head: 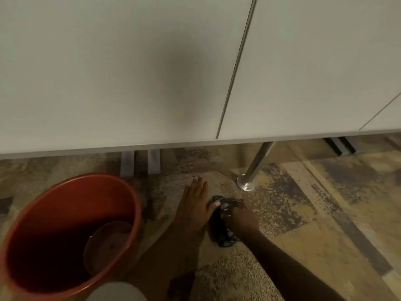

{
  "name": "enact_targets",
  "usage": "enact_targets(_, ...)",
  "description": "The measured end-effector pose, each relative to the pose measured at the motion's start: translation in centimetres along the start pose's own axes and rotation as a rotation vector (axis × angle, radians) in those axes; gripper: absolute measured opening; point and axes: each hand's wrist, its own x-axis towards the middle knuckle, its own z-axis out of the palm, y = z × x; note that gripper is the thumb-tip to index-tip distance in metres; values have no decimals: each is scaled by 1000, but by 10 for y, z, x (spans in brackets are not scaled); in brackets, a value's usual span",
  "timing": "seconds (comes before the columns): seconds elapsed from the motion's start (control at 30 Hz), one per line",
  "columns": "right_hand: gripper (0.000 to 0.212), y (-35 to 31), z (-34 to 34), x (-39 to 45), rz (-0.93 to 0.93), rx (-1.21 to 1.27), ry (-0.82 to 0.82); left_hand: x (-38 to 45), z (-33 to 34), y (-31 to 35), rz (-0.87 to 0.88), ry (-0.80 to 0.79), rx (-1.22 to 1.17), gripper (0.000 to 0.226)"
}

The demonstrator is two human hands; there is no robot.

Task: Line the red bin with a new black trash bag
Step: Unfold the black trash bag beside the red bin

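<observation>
The round red bin (71, 231) stands upright and unlined at the lower left of the frame, its dark inside open to view, while the black trash bag (223, 222) lies crumpled in a small bundle on the floor right of it, lower centre.

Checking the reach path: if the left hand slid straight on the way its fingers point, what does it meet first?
The left hand lies flat, fingers pointing toward the desk. Ahead is bare carpet, then probably the grey desk foot under the desk edge. Depth is unclear. The red bin sits off to its left.
</observation>
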Motion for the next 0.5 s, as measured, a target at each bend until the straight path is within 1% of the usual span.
enact_targets(0.07,43,4,20,-5,52,-45,-92,-10,24,-2,-31,-104,-69,100)
enact_targets(0.13,53,10,37,-9,72,-125,-133,-20,49,-2,10,-124,-43,113)
enact_targets(0.2,65,13,47,-8,93,-156,-123,-26,67,-3,46,-121,-33,116)
enact_targets(0.27,70,14,51,-5,109,-178,-109,-28,74,-6,42,-128,-38,111)
enact_targets(0.33,69,15,56,-3,118,-200,-110,-29,80,-9,37,-117,-43,106)
enact_targets(0.5,55,19,69,-7,74,-241,-112,-39,75,-9,38,-112,-63,121)
